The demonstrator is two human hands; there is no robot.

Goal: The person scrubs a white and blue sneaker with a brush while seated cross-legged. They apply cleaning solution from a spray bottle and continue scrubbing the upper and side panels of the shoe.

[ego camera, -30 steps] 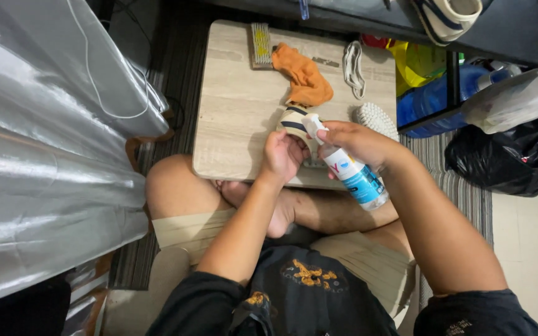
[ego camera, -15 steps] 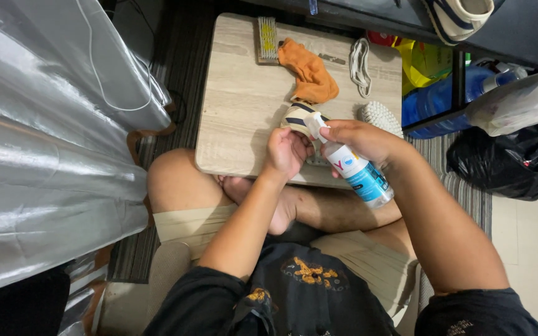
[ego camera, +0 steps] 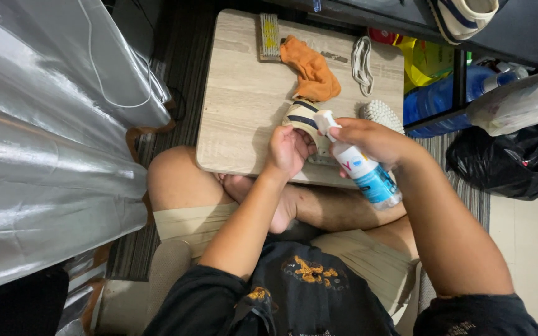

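My right hand (ego camera: pixel 372 140) grips a white and blue spray bottle (ego camera: pixel 362 168), its nozzle pointing at a cream shoe with dark stripes (ego camera: pixel 301 116). My left hand (ego camera: pixel 287 150) holds that shoe at the near edge of the low wooden table (ego camera: pixel 238 106). An orange cloth (ego camera: pixel 311 68) lies just beyond the shoe. A white bristle brush (ego camera: pixel 381 114) rests right of the shoe, partly behind my right hand.
A small scrub brush (ego camera: pixel 269 36) and white laces (ego camera: pixel 362 57) lie at the table's far side. Silver sheeting (ego camera: pixel 45 143) fills the left. A black bag (ego camera: pixel 509 168), blue water bottle (ego camera: pixel 453 99) and yellow bag (ego camera: pixel 428 59) sit right. Another striped shoe (ego camera: pixel 462 15) rests on a dark shelf.
The view has shifted slightly; my hands stay on the shoe and spray bottle in much the same pose.
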